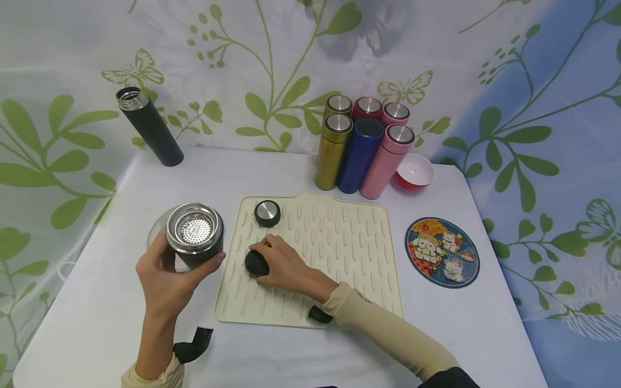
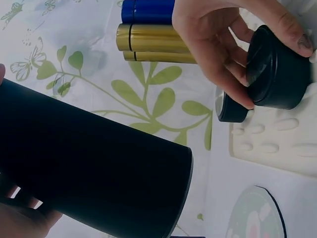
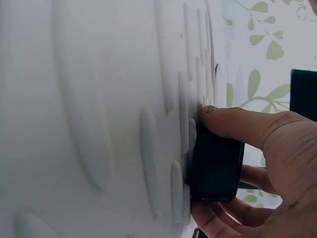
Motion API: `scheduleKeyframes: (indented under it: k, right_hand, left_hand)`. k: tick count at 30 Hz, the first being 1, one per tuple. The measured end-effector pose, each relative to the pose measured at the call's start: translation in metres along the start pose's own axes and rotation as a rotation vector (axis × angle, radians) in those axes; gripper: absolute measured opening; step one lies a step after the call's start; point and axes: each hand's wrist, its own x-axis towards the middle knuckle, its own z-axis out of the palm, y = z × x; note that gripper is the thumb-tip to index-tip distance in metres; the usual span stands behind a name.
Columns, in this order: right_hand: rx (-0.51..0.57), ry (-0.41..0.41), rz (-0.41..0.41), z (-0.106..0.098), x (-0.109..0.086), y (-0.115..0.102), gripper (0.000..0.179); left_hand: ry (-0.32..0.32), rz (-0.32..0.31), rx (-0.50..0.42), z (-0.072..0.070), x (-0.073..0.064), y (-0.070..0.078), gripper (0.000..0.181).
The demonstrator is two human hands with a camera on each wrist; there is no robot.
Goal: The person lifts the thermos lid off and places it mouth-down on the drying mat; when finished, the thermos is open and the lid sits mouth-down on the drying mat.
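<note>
Head view: the left grip wraps thumb and fingers round a black flask, whose mouth holds a perforated steel strainer. To its right, the right grip pinches a black lid against the ribbed cream mat. Dark marking on the right sleeve, near the wrist, is too small to read. Just beyond the right grip, a steel-topped lid rests on the mat. Well to that grip's right, a round mat shows cartoon figures. Farther beyond it, six bottles stand close together on the white surface: two gold, two pink, one red, one blue. Beside them sits a red bowl with a white inside. Beyond the left grip stands an uncapped black bottle, steel threading at its neck, its depths hidden
</note>
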Motion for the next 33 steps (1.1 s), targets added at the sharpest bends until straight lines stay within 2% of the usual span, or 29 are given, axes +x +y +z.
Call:
scheduleKeyframes:
  k: [11, 16, 22, 27, 33]
  right_hand:
    - [0.002, -0.001, -0.009, 0.001, 0.003, 0.000, 0.073]
    - [0.018, 0.022, 0.017, -0.011, -0.005, 0.007, 0.078]
    - [0.006, 0.075, 0.092, -0.036, -0.025, 0.025, 0.074]
    - [-0.009, 0.099, 0.153, -0.051, -0.049, 0.041, 0.069]
    - [-0.024, 0.139, 0.189, -0.063, -0.083, 0.056, 0.065]
  left_hand:
    - [-0.011, -0.023, 0.040, 0.000, -0.003, -0.003, 0.074]
    - [-0.018, -0.037, 0.069, 0.000, -0.003, -0.003, 0.074]
    - [-0.029, -0.052, 0.132, -0.002, -0.004, -0.007, 0.075]
    - [-0.007, -0.082, 0.156, -0.007, -0.004, -0.012, 0.075]
    - [0.017, -0.131, 0.167, -0.016, -0.004, -0.029, 0.075]
